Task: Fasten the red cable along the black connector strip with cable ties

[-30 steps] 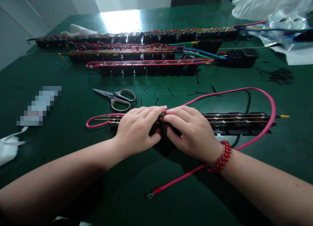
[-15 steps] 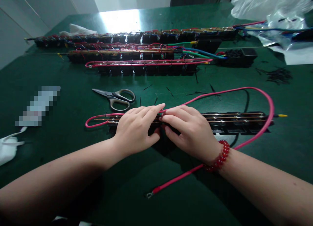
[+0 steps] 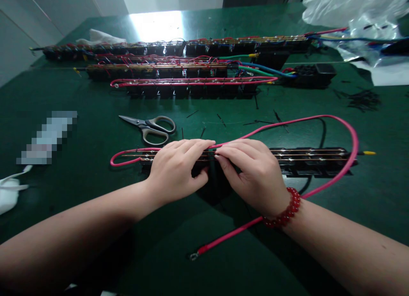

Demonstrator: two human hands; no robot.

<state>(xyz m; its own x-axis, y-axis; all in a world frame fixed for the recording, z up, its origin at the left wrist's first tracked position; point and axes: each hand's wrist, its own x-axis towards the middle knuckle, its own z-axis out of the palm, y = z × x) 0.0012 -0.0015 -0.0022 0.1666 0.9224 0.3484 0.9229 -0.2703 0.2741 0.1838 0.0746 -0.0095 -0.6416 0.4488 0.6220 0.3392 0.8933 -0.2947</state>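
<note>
At the frame's centre, the left hand (image 3: 177,168) is lying across a black strip with brass rods (image 3: 308,163), thumb apart from fingers; whether it is clamping the strip, I cannot tell. Beside it, the right hand (image 3: 255,174) is bunching thumb and fingertips, anything pinched hiding from view. A red ring-terminal cable (image 3: 354,136) is looping through the frame's right side.

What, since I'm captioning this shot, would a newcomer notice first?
Likely the bright red cable, looping over the right end of the near black strip on the green table. Next, the left hand and right hand, close together over the strip's middle, a red beaded bracelet on the right wrist. Scissors lie beyond the left hand.
</note>
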